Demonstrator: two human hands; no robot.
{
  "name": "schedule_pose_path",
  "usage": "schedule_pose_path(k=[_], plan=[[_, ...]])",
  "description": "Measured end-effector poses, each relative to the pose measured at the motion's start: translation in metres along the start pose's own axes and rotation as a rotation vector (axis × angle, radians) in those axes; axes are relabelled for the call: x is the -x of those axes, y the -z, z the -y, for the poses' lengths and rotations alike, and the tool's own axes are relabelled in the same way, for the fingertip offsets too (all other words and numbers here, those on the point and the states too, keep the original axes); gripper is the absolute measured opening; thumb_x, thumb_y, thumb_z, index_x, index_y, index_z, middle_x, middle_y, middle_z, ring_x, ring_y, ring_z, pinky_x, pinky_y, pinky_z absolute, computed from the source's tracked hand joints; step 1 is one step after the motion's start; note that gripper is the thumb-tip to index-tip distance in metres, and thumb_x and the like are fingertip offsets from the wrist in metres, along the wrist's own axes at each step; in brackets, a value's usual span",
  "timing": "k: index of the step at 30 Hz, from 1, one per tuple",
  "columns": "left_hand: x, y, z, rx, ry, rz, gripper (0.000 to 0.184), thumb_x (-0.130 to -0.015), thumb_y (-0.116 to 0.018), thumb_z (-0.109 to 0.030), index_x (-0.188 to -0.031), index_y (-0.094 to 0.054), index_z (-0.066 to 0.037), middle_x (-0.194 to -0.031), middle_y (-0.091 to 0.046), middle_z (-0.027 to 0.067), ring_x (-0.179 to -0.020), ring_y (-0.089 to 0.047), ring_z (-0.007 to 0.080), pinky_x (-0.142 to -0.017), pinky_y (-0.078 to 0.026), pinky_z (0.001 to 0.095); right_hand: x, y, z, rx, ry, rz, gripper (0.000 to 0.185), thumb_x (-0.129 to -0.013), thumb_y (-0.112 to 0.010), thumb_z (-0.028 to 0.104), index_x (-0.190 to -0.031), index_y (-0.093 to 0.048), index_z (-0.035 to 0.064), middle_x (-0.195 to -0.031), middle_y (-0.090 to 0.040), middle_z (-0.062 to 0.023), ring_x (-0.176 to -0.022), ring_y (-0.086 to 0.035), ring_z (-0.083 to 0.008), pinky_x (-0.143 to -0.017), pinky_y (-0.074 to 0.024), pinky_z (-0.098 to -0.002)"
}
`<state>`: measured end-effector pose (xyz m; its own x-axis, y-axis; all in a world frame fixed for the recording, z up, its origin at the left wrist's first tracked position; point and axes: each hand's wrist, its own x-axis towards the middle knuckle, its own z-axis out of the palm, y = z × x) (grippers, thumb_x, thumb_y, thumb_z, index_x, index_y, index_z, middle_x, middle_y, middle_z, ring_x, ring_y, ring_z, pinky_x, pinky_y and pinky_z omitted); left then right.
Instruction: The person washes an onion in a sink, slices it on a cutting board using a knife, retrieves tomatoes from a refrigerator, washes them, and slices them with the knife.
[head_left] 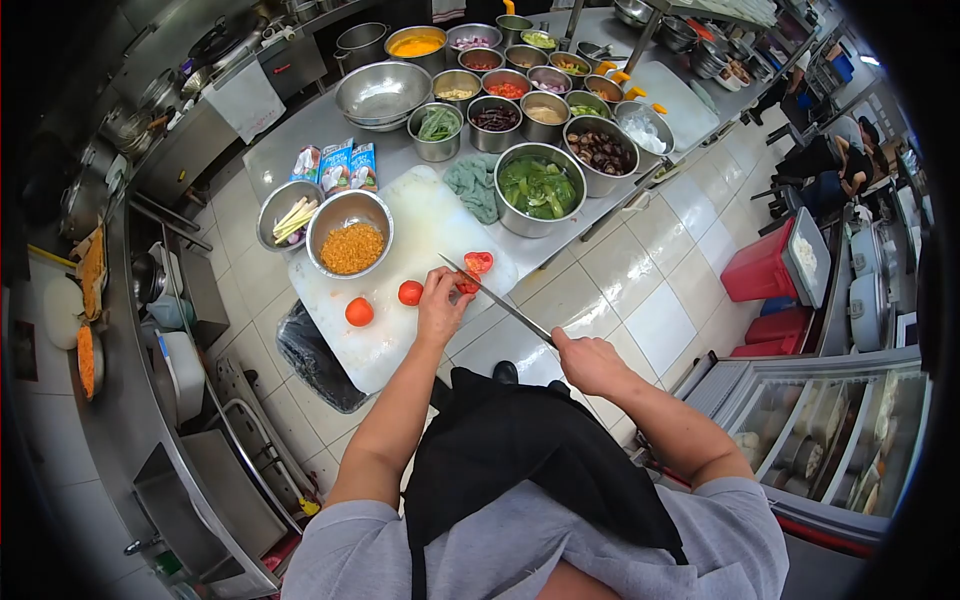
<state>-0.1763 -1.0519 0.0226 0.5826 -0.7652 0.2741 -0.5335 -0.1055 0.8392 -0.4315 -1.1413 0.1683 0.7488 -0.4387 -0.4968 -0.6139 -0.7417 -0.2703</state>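
Note:
My right hand (590, 362) is wrapped round the handle of a long kitchen knife (505, 307), its blade slanting up and left to a cut tomato (467, 284). With bent fingers, my left hand (441, 305) grips that tomato against the white cutting board (390, 345). Just beyond the blade lies another cut tomato piece (479, 262) with its red inside showing. Two more tomatoes rest on the board: one tomato (410, 292) beside my left hand, and a second tomato (359, 312) further left.
On the board stands a steel bowl (385, 215) of orange chopped food, beside a bowl (266, 215) with pale stalks. Behind are blue packets (362, 167), a green cloth (470, 188), a pot of green leaves (540, 225) and several ingredient pots. People (850, 160) are at far right.

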Motion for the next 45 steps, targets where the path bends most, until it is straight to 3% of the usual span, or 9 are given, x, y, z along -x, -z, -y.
schedule_pose_path(k=[9, 16, 19, 21, 25, 27, 32, 37, 45], plan=[[-0.001, 0.003, 0.006, -0.009, 0.008, 0.014, 0.039, -0.066, -0.086, -0.004, -0.098, -0.065, -0.006, -0.108, -0.058, 0.0097, -0.099, -0.06, 0.0296, -0.083, -0.052, 0.0383, -0.01, 0.008, 0.005, 0.0, -0.003, 0.076, 0.027, -0.084, -0.049, 0.001, -0.11, -0.044, 0.0003, -0.078, -0.067, -0.0256, -0.076, -0.066, -0.046, -0.067, -0.0509, -0.0557], [0.002, -0.001, 0.009, -0.033, -0.056, -0.033, 0.037, -0.066, -0.087, -0.004, -0.096, -0.066, -0.005, -0.108, -0.059, 0.0097, -0.095, -0.063, 0.0254, -0.077, -0.055, 0.0349, -0.073, -0.035, 0.011, -0.087, 0.008, 0.002, 0.024, -0.09, -0.045, 0.005, -0.113, -0.044, 0.0022, -0.085, -0.068, -0.0265, -0.084, -0.066, -0.0471, -0.074, -0.0504, -0.0564], [0.005, 0.0, 0.007, -0.051, -0.041, -0.003, 0.046, -0.065, -0.088, -0.007, -0.103, -0.063, -0.004, -0.113, -0.057, 0.012, -0.103, -0.06, 0.0289, -0.084, -0.053, 0.0378, -0.08, -0.027, 0.007, -0.135, 0.042, -0.043, 0.02, -0.093, -0.045, 0.008, -0.112, -0.043, 0.004, -0.083, -0.068, -0.0266, -0.081, -0.065, -0.0482, -0.073, -0.0493, -0.0578], [0.004, -0.001, 0.0, -0.121, -0.03, 0.031, 0.061, -0.064, -0.089, -0.013, -0.116, -0.056, -0.007, -0.123, -0.054, 0.0142, -0.12, -0.051, 0.0347, -0.099, -0.044, 0.0449, -0.065, -0.007, 0.006, -0.186, 0.056, -0.106, 0.019, -0.096, -0.047, 0.013, -0.111, -0.041, 0.004, -0.079, -0.066, -0.0267, -0.078, -0.064, -0.0484, -0.071, -0.0485, -0.0587], [-0.009, -0.01, -0.012, -0.203, -0.076, -0.03, 0.071, -0.065, -0.088, -0.018, -0.124, -0.05, -0.01, -0.136, -0.049, 0.0142, -0.126, -0.047, 0.0351, -0.104, -0.039, 0.047, -0.036, 0.004, -0.011, -0.2, 0.037, -0.203, 0.02, -0.097, -0.049, 0.015, -0.11, -0.039, 0.0036, -0.075, -0.065, -0.0263, -0.075, -0.063, -0.048, -0.069, -0.0484, -0.0584], [-0.022, -0.014, -0.014, -0.218, -0.055, 0.058, 0.069, -0.068, -0.085, -0.019, -0.127, -0.049, -0.011, -0.142, -0.047, 0.0134, -0.128, -0.047, 0.0349, -0.105, -0.038, 0.0462, -0.023, 0.007, -0.012, -0.169, -0.063, -0.157, 0.019, -0.097, -0.049, 0.016, -0.108, -0.039, 0.0029, -0.074, -0.065, -0.0259, -0.074, -0.063, -0.0478, -0.068, -0.0485, -0.0584], [-0.027, -0.024, 0.006, -0.159, -0.104, 0.103, 0.054, -0.071, -0.08, -0.015, -0.118, -0.055, -0.009, -0.129, -0.054, 0.0118, -0.12, -0.052, 0.0322, -0.099, -0.041, 0.0455, -0.006, -0.001, -0.012, -0.086, -0.104, -0.118, 0.016, -0.094, -0.048, 0.011, -0.106, -0.041, 0.0025, -0.073, -0.065, -0.0242, -0.073, -0.064, -0.0464, -0.064, -0.0494, -0.0571], [-0.024, -0.028, 0.004, -0.109, -0.095, -0.029, 0.04, -0.071, -0.077, -0.007, -0.106, -0.06, -0.005, -0.112, -0.057, 0.0146, -0.102, -0.059, 0.0347, -0.087, -0.049, 0.0428, -0.003, -0.005, -0.009, -0.005, -0.086, -0.063, 0.022, -0.086, -0.05, 0.003, -0.107, -0.043, 0.0024, -0.075, -0.067, -0.0224, -0.072, -0.066, -0.0438, -0.063, -0.051, -0.0545], [-0.025, -0.029, 0.009, -0.138, -0.072, 0.006, 0.035, -0.073, -0.077, -0.009, -0.102, -0.057, -0.006, -0.107, -0.058, 0.011, -0.099, -0.058, 0.0335, -0.085, -0.046, 0.0451, -0.038, -0.028, -0.016, -0.004, -0.045, -0.055, 0.023, -0.087, -0.047, 0.002, -0.109, -0.042, 0.002, -0.078, -0.068, -0.024, -0.076, -0.067, -0.0449, -0.066, -0.0518, -0.0543]])
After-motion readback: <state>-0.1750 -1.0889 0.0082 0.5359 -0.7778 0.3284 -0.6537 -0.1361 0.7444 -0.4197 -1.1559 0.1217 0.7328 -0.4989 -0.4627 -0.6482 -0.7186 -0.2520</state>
